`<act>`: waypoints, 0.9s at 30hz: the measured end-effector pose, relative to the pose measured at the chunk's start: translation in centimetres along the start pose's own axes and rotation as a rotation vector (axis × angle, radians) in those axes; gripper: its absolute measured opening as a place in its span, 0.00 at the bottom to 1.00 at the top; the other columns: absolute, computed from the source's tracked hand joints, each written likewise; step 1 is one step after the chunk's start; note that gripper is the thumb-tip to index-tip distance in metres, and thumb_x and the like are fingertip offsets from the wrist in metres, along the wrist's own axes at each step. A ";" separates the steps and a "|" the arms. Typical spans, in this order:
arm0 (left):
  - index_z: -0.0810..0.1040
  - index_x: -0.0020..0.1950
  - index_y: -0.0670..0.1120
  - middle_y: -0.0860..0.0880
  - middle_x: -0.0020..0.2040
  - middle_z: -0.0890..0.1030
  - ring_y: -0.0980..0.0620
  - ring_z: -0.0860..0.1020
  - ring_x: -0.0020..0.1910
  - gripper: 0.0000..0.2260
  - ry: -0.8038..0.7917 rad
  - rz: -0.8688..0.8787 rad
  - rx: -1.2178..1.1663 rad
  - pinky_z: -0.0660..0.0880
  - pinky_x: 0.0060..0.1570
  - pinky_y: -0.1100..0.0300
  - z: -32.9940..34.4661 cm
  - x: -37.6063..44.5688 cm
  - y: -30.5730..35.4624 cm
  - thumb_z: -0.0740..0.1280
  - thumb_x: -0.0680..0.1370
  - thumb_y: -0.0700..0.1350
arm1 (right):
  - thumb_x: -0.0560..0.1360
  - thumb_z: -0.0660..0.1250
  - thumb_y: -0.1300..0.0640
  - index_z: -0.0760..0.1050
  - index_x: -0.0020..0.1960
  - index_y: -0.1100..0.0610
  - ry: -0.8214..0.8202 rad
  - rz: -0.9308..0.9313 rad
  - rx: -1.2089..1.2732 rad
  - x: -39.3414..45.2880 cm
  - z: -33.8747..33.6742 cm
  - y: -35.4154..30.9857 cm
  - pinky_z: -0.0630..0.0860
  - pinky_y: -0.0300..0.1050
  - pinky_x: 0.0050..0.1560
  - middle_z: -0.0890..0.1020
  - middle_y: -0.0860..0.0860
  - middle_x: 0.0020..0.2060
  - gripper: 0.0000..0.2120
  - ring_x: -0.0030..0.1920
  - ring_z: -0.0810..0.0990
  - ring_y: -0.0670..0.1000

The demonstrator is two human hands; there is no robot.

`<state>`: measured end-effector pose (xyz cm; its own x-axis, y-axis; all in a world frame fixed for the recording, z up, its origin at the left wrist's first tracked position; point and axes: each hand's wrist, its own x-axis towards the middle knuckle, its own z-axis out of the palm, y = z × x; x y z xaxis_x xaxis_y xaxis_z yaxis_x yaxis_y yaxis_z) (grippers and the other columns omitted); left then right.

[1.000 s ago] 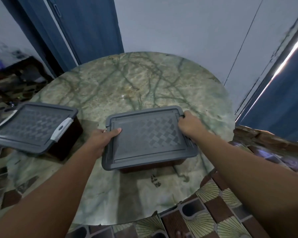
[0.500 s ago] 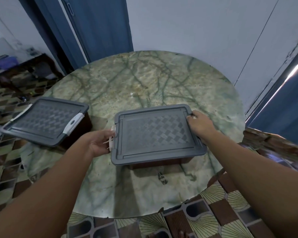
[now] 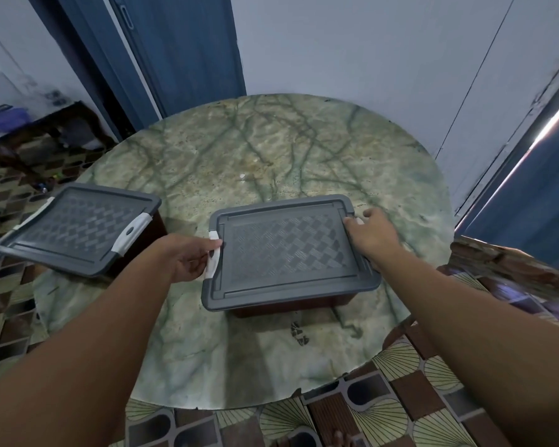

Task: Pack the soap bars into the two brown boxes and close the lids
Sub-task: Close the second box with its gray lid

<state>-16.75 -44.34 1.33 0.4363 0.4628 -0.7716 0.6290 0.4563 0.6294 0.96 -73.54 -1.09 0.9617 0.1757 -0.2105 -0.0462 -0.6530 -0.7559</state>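
Head view: our left hand (image 3: 188,258) pinches the near box's white latch (image 3: 213,259); our right hand (image 3: 370,234) grips the opposite latch (image 3: 357,221), lid (image 3: 288,253) seated.

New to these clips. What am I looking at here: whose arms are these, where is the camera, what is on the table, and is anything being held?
There is no machine: a person wears one camera on the head, looking down at their own arms. A round marble table carries two brown boxes with grey lids on. The left box sits at the table's edge, untouched. On the middle box, the left hand grips the white clip at its left end, and the right hand is on the right end, where a clip is barely visible. No soap bars show.
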 end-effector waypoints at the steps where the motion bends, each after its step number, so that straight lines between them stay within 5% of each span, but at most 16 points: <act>1: 0.78 0.44 0.44 0.51 0.29 0.79 0.56 0.74 0.36 0.06 0.027 0.006 0.027 0.70 0.39 0.65 0.0 0.1 0.1 0.75 0.76 0.41 | 0.79 0.67 0.43 0.72 0.69 0.61 0.020 0.027 0.025 0.1 -0.1 0.1 0.76 0.52 0.56 0.81 0.59 0.60 0.27 0.57 0.80 0.59; 3: 0.78 0.43 0.44 0.51 0.30 0.80 0.56 0.75 0.37 0.07 0.035 0.006 0.047 0.70 0.40 0.66 -0.4 0.3 0.2 0.76 0.75 0.41 | 0.76 0.69 0.40 0.81 0.53 0.65 0.040 0.017 0.014 0.3 -0.2 0.4 0.80 0.53 0.45 0.85 0.60 0.46 0.26 0.46 0.84 0.59; 5: 0.79 0.45 0.44 0.50 0.35 0.80 0.56 0.76 0.38 0.08 0.029 0.003 0.050 0.71 0.41 0.65 -0.8 0.5 0.2 0.78 0.72 0.41 | 0.74 0.70 0.39 0.76 0.42 0.61 0.064 0.004 -0.037 0.2 -0.4 0.3 0.72 0.48 0.32 0.80 0.55 0.34 0.23 0.35 0.80 0.55; 8: 0.79 0.45 0.45 0.50 0.33 0.80 0.56 0.77 0.37 0.09 0.039 0.005 0.072 0.72 0.39 0.64 -0.8 0.6 0.3 0.79 0.72 0.41 | 0.76 0.69 0.42 0.70 0.46 0.54 0.095 -0.014 -0.051 -0.2 -0.5 0.3 0.64 0.46 0.33 0.77 0.49 0.38 0.16 0.38 0.74 0.49; 14: 0.79 0.45 0.45 0.50 0.39 0.79 0.56 0.76 0.38 0.09 0.021 0.004 0.064 0.71 0.39 0.64 -0.4 0.6 0.1 0.78 0.72 0.42 | 0.78 0.70 0.50 0.67 0.43 0.52 0.122 -0.068 -0.028 -0.2 -0.5 0.0 0.68 0.47 0.37 0.76 0.49 0.36 0.13 0.38 0.75 0.52; 19: 0.78 0.43 0.45 0.51 0.37 0.77 0.56 0.74 0.36 0.08 0.025 0.004 0.069 0.70 0.37 0.65 -0.1 0.4 0.1 0.76 0.74 0.42 | 0.78 0.69 0.52 0.72 0.44 0.54 0.172 -0.164 -0.041 -1.0 0.1 0.1 0.68 0.44 0.34 0.78 0.49 0.37 0.08 0.36 0.75 0.50; 23: 0.77 0.42 0.45 0.51 0.37 0.76 0.56 0.73 0.35 0.08 0.035 0.005 0.079 0.69 0.37 0.65 0.1 0.2 0.1 0.75 0.76 0.42 | 0.82 0.62 0.47 0.76 0.45 0.61 0.189 -0.164 0.030 -1.5 0.1 -0.1 0.70 0.45 0.37 0.81 0.55 0.39 0.17 0.38 0.77 0.52; 27: 0.78 0.43 0.45 0.50 0.37 0.78 0.55 0.74 0.35 0.08 0.083 0.051 0.137 0.70 0.36 0.64 0.2 0.2 0.2 0.76 0.75 0.43 | 0.80 0.66 0.54 0.79 0.44 0.58 0.184 -0.176 0.044 -1.1 0.2 0.1 0.76 0.46 0.43 0.83 0.51 0.40 0.09 0.43 0.81 0.52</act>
<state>-16.37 -44.34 1.30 0.4188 0.5468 -0.7250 0.6919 0.3250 0.6447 -0.12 -73.66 -1.02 0.9887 0.1442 0.0402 0.1186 -0.5907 -0.7981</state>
